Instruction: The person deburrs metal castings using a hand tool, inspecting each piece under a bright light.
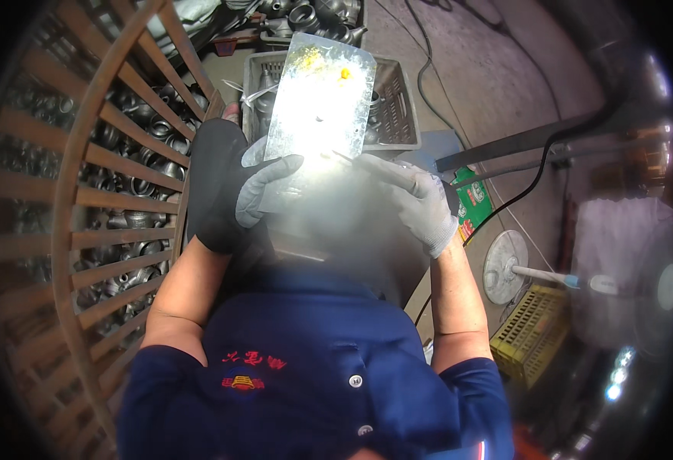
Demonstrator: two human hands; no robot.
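A flat pale grey plate [294, 103] lies over my lap, with yellow and orange smears on its far part. White glare washes out its middle. My left hand [260, 185], in a light grey glove, is closed on the plate's left edge, thumb on top. My right hand [413, 198], gloved the same way, is closed round a slim dark stick-like tool [342, 156]. The tool's tip points left into the glare over the plate. Whatever the tip touches is lost in the brightness.
A grey plastic crate [398, 107] with metal parts stands beyond the plate. To the left, a brown slatted metal rack [64, 222] holds many metal fittings [141, 184]. Black cables [421, 69] cross the floor. At right are a round white base [505, 264] and a yellow crate [532, 330].
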